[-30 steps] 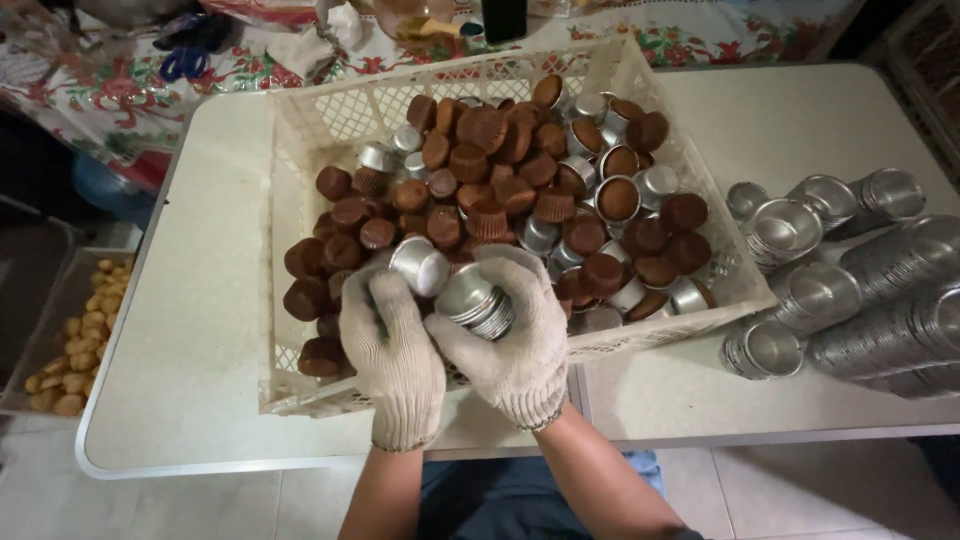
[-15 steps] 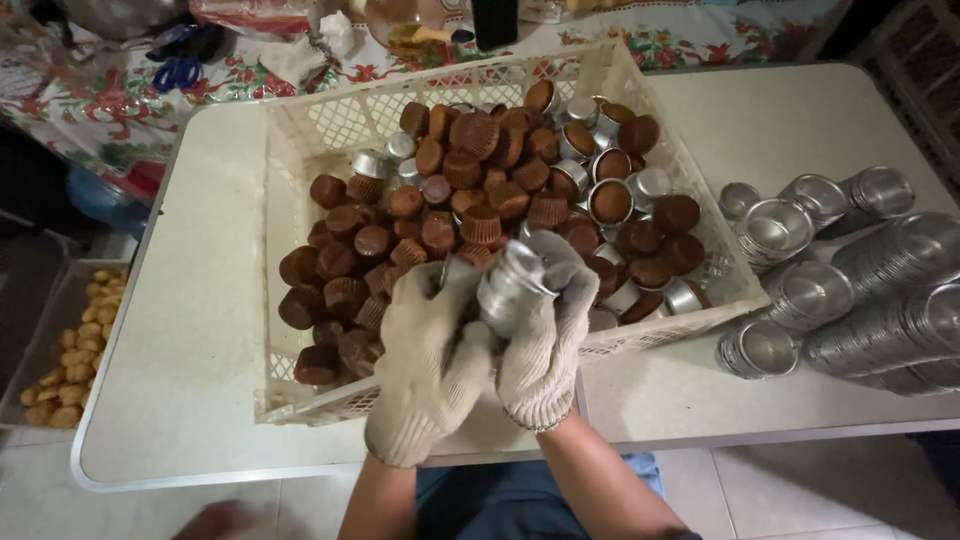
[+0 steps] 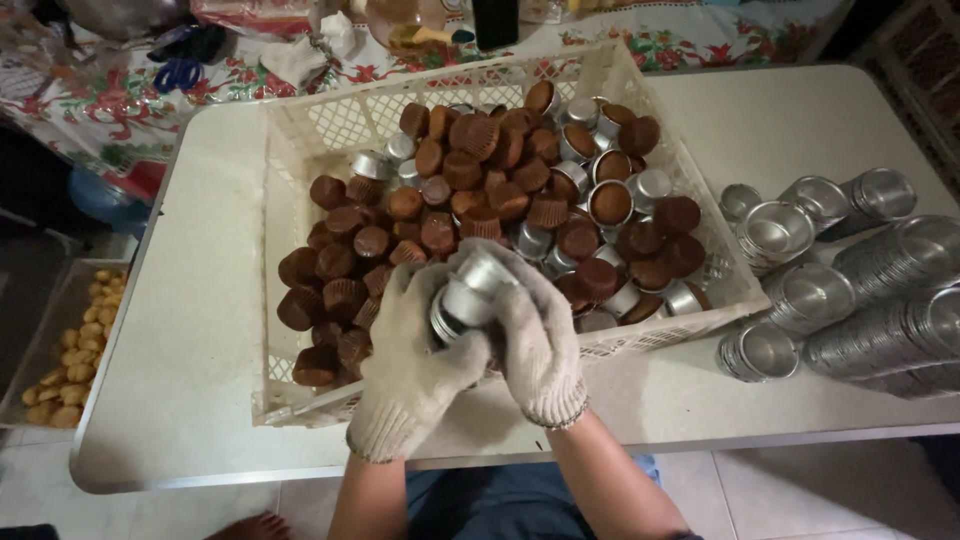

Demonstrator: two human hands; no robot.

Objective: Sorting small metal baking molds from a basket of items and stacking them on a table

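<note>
A stack of tins (image 3: 468,297) is gripped between the gloved left hand (image 3: 412,365) and right hand (image 3: 535,335) over the crate's (image 3: 300,150) near edge, its long axis tilted up-right, cakes (image 3: 470,180) heaped beyond.

brown cakes (image 3: 470,190), cream crate (image 3: 300,150), silver moulds (image 3: 870,300)

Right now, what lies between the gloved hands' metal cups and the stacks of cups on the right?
In the head view, the crate's right wall and brown cakes lie between the held metal cups and the stacked cups.
</note>
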